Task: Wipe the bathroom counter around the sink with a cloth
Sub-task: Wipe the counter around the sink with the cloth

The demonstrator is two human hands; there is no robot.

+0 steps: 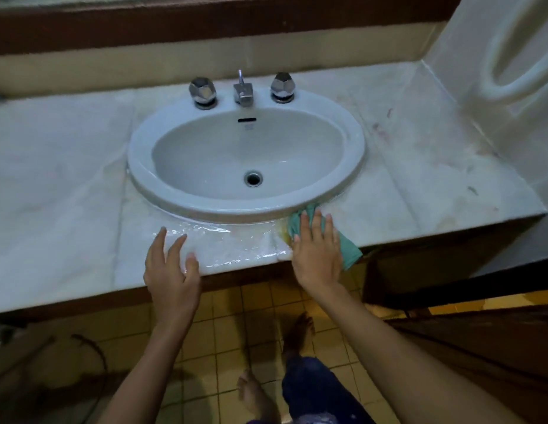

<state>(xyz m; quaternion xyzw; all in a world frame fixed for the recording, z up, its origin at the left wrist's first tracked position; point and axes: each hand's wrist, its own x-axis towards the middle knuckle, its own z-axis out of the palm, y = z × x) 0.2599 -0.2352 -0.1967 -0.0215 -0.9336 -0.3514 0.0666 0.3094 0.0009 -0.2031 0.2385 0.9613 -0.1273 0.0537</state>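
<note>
A pale marble counter point(58, 185) holds a white oval sink point(355, 148) in its middle. My right hand point(317, 249) lies flat with straight fingers on a green cloth point(347, 247), pressing it onto the counter at the sink's front right rim. Part of the cloth hangs over the counter's front edge. My left hand point(171, 267) hovers at the front edge with its fingers spread and relaxed, holding nothing. The counter strip between my hands is wet and shiny point(233, 243).
A chrome spout point(243, 93) stands behind the basin between two chrome knobs point(202, 91) point(282, 86). Brownish stains mark the counter's right part point(386, 133). A tiled wall point(496, 96) closes the right end. Below are yellow floor tiles point(236, 319) and my bare feet.
</note>
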